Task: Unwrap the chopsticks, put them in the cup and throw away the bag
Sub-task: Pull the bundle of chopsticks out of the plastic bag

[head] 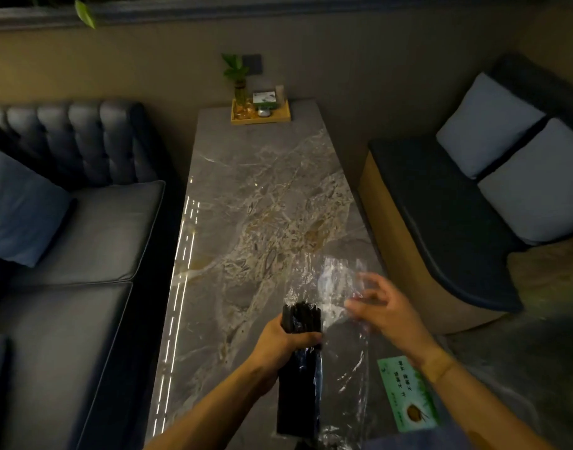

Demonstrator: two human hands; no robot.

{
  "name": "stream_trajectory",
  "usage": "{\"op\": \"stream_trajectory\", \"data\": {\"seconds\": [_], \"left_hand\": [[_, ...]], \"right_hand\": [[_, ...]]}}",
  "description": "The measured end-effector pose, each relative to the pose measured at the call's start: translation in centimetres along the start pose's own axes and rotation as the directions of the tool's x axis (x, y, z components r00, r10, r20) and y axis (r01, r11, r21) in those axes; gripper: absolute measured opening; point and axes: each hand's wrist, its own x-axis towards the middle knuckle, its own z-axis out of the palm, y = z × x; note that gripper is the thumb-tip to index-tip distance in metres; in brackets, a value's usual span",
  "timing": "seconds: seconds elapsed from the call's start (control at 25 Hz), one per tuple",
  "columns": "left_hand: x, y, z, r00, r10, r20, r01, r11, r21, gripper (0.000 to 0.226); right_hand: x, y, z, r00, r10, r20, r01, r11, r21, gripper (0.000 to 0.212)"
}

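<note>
Grey marble-veined tabletop [262, 196], long and narrow, is set between two seats. A wooden tray [261, 117] is placed at its far end; in it a green plant in a glass vase [239, 92] and a small green-and-white box [264, 97] are held. A dark tufted sofa [84, 203] with a blue cushion [22, 206] is seen to the left. A dark bench [441, 216] bearing two pale cushions [488, 125] is seen to the right.

black chopsticks [300, 362], clear bag [340, 323] with green label [407, 393], grey veined marble table [262, 196]
</note>
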Motion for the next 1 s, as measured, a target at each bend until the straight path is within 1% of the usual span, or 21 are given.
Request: {"op": "stream_trajectory", "data": {"seconds": [0.04, 0.08, 0.12, 0.16, 0.2, 0.24, 0.28, 0.32, 0.4, 0.48, 0.52, 0.64, 0.68, 0.72, 0.8, 0.88, 1.0], "left_hand": [[0.1, -0.1, 0.0, 1.000, 0.017, -0.001, -0.017, 0.999, 0.040, 0.047], [0.1, -0.1, -0.1, 0.999, 0.034, 0.007, -0.035, 0.997, 0.075, 0.045], [0.1, -0.2, -0.1, 0.999, 0.051, 0.021, -0.052, 0.994, 0.100, 0.042], [0.1, -0.3, 0.0, 0.997, 0.064, 0.031, -0.068, 0.991, 0.118, 0.040], [0.1, -0.3, 0.0, 0.996, 0.079, 0.034, -0.083, 0.988, 0.130, 0.038], [0.1, -0.3, 0.0, 0.995, 0.095, 0.033, -0.099, 0.985, 0.141, 0.037], [0.2, -0.4, 0.0, 0.993, 0.115, 0.032, -0.119, 0.981, 0.156, 0.036], [0.2, -0.5, -0.1, 0.990, 0.135, 0.033, -0.138, 0.974, 0.178, 0.036], [0.3, -0.6, -0.6, 0.985, 0.173, 0.028, -0.175, 0.960, 0.219, 0.038], [0.4, -0.8, -1.3, 0.979, 0.203, 0.020, -0.202, 0.947, 0.248, 0.041], [0.5, -0.9, -1.8, 0.976, 0.215, 0.020, -0.213, 0.942, 0.260, 0.042], [0.6, -1.1, -3.0, 0.968, 0.252, 0.011, -0.244, 0.922, 0.301, 0.041], [0.5, -1.1, -3.3, 0.965, 0.262, 0.009, -0.253, 0.918, 0.306, 0.041], [0.4, -1.1, -3.7, 0.963, 0.271, 0.015, -0.262, 0.915, 0.308, 0.041], [0.2, -1.0, -4.3, 0.960, 0.278, 0.031, -0.273, 0.907, 0.322, 0.040], [0.0, -0.9, -5.0, 0.958, 0.284, 0.048, -0.283, 0.902, 0.327, 0.040], [-0.1, -1.3, -6.5, 0.961, 0.264, 0.080, -0.276, 0.905, 0.323, 0.042]], "right_hand": [[0.4, -0.7, -0.1, 0.996, -0.079, -0.036, 0.075, 0.991, -0.113, 0.068], [0.9, -1.4, 0.0, 0.979, -0.192, -0.062, 0.167, 0.945, -0.281, 0.067], [1.3, -2.2, 0.1, 0.943, -0.328, -0.055, 0.264, 0.838, -0.478, 0.060], [1.7, -3.0, 0.7, 0.891, -0.454, -0.007, 0.341, 0.679, -0.650, 0.052], [2.0, -3.9, 1.3, 0.848, -0.526, 0.054, 0.376, 0.528, -0.761, 0.049], [2.3, -4.7, 2.1, 0.839, -0.536, 0.092, 0.369, 0.436, -0.821, 0.049], [2.6, -5.6, 3.0, 0.855, -0.510, 0.094, 0.335, 0.404, -0.851, 0.050], [2.9, -6.2, 3.8, 0.878, -0.473, 0.070, 0.290, 0.410, -0.865, 0.052], [3.3, -7.1, 5.0, 0.914, -0.406, 0.022, 0.226, 0.461, -0.858, 0.051], [3.4, -7.7, 5.9, 0.917, -0.399, 0.007, 0.234, 0.521, -0.821, 0.045], [3.5, -7.9, 6.3, 0.915, -0.405, -0.002, 0.234, 0.533, -0.813, 0.042], [3.4, -8.2, 7.4, 0.913, -0.403, -0.071, 0.149, 0.491, -0.858, 0.045], [3.3, -8.3, 7.7, 0.918, -0.388, -0.076, 0.132, 0.482, -0.866, 0.046], [3.3, -8.3, 8.1, 0.927, -0.370, -0.056, 0.149, 0.501, -0.852, 0.045], [3.0, -8.4, 8.8, 0.936, -0.351, -0.006, 0.216, 0.590, -0.778, 0.032], [2.7, -8.5, 9.6, 0.936, -0.352, -0.016, 0.237, 0.663, -0.710, 0.018], [1.9, -8.7, 10.4, 0.929, -0.365, -0.058, 0.252, 0.741, -0.622, 0.013]]}}
